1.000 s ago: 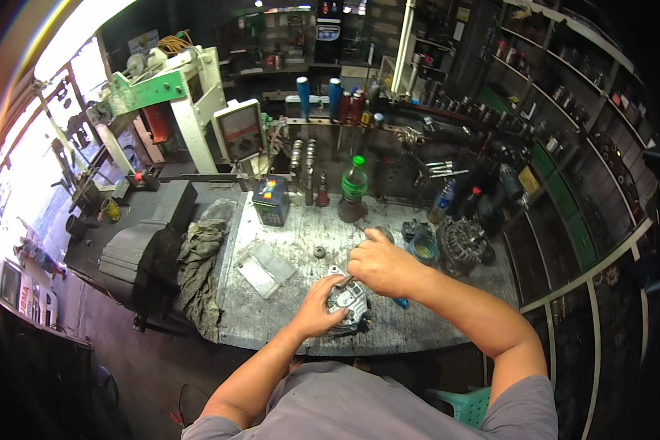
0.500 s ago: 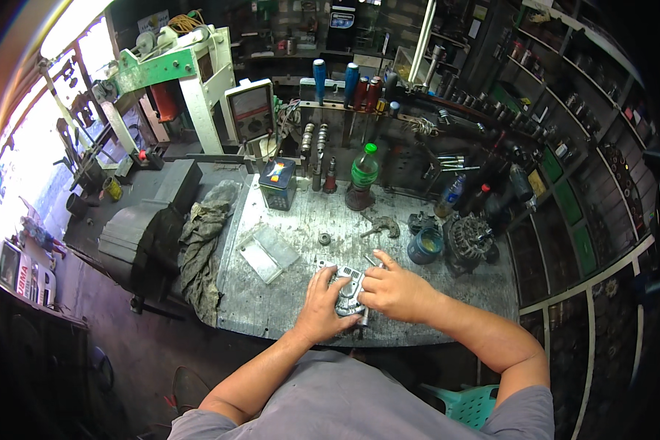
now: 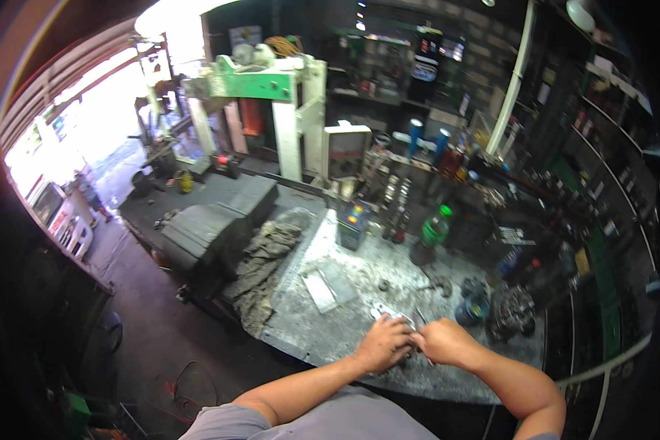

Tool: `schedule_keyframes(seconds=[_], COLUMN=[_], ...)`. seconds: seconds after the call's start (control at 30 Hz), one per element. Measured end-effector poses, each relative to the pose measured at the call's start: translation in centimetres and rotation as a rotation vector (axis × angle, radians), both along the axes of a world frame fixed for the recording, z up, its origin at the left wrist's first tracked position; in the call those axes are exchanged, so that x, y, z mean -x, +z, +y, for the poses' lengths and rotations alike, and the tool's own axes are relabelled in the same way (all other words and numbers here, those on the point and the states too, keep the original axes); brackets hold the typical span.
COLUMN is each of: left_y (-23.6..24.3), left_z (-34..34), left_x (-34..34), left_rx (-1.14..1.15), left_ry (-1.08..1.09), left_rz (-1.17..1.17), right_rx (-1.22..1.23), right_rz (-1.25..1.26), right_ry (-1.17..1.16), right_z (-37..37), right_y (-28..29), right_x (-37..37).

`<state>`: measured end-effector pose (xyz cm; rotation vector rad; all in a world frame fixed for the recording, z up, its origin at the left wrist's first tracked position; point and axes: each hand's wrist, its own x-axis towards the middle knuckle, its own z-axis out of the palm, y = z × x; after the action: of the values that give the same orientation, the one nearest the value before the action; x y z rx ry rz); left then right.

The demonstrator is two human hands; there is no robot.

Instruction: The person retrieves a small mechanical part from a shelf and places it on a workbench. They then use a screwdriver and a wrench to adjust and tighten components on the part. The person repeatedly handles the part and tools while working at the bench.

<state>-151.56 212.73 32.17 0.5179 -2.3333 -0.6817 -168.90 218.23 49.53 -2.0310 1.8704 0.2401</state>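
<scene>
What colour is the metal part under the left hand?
The metal part looks silver-grey, seen in the head view, though mostly hidden.

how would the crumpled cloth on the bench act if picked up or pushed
The cloth would probably flop and sag when lifted, judging by its loose folds. It seems unlikely to roll if pushed, since it lies spread out and creased.

Glaring doorway [image 3: 99, 139], dim shelves [image 3: 616, 150], blur

The camera sits on my head, looking down at my left grip [image 3: 385, 344], my right grip [image 3: 445, 342] and the near desk [image 3: 312, 339].
</scene>
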Motion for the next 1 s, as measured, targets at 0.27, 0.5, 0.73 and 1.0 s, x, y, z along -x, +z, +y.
schedule_keyframes(seconds=[0.27,0.5,0.73,1.0], left_y=[-0.2,-0.4,-0.8,0.1], left_z=[0.0,0.0,0.0,0.2], left_x=[-0.1,0.2,0.1,0.0], left_rx=[-0.025,-0.028,0.065,-0.032], left_ry=[-0.040,-0.059,-0.022,-0.009], left_rz=[0.035,-0.011,-0.001,-0.041], right_rx=[0.599,0.091,0.103,0.654], right_rz=[0.099,0.124,0.182,0.111], right_ry=[0.933,0.151,0.681,0.674], right_z=[-0.4,-1.4,-0.7,-1.1], right_y=[0.9,-0.8,1.2,2.5], right_x=[3.5,2.3,1.9,2.5])
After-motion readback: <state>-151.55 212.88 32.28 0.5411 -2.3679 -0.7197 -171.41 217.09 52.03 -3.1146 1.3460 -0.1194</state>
